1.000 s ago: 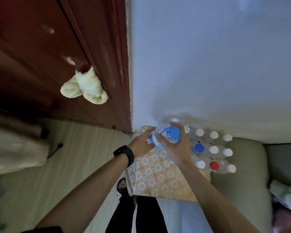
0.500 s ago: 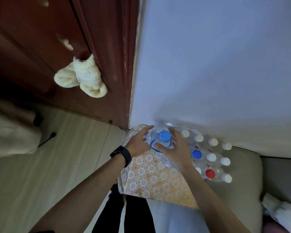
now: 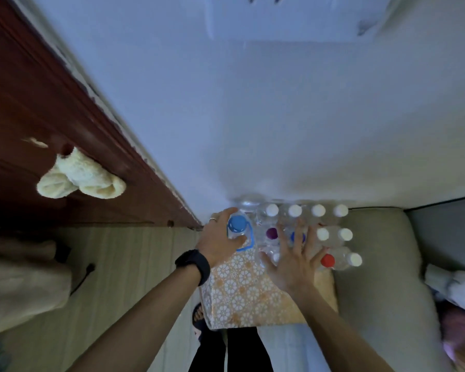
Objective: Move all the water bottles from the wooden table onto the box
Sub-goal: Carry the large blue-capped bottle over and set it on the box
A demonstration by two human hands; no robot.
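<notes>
Left hand [image 3: 218,245] is gripping the blue-capped bottle [image 3: 237,224], which is sitting on the patterned box [image 3: 242,291] at center frame. Right hand [image 3: 293,261] is hovering open, fingers spread, over the other bottles [image 3: 333,234] right beside it.

The right grip [image 3: 293,261] has let go of the blue-capped bottle [image 3: 236,224] and now lies spread over the smaller bottles [image 3: 318,210] at its 3 o'clock. The left grip [image 3: 218,242] has closed round that bottle's top, and a purple cap [image 3: 271,233] has come into sight.

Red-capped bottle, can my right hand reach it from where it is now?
Probably yes: the right hand is spread open just beside the red-capped bottle, which stands in the near row with nothing over its cap.
</notes>
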